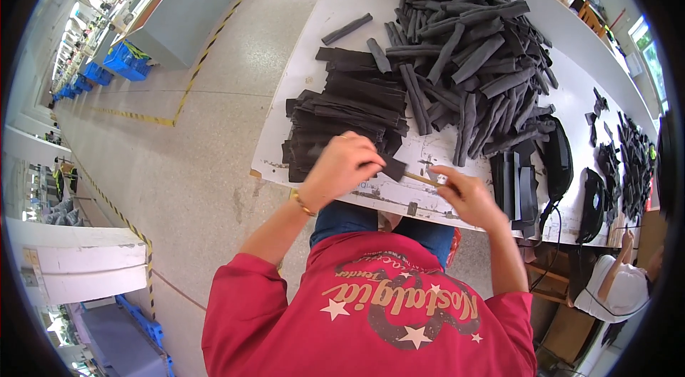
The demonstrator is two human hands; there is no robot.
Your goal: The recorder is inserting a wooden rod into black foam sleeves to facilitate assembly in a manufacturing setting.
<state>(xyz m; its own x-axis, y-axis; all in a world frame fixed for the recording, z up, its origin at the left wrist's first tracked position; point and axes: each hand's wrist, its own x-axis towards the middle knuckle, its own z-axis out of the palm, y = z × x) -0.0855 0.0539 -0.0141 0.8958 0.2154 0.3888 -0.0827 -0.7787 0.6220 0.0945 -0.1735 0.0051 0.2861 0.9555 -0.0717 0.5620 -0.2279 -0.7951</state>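
Observation:
My left hand is closed on a short black fabric piece near the front edge of the white table. A thin yellowish stick runs from that piece to my right hand, whose thumb and fingers are closed around its other end. How far the stick reaches into the fabric is hidden. Just beyond my left hand lies a stack of flat black strips. Farther back and to the right rises a big heap of dark grey rolled fabric tubes.
Right of my right hand stand upright dark flat pieces beside a black pouch with a cord. More black pieces lie along the far right. A person in white sits there. At the left, blue crates stand by a bench.

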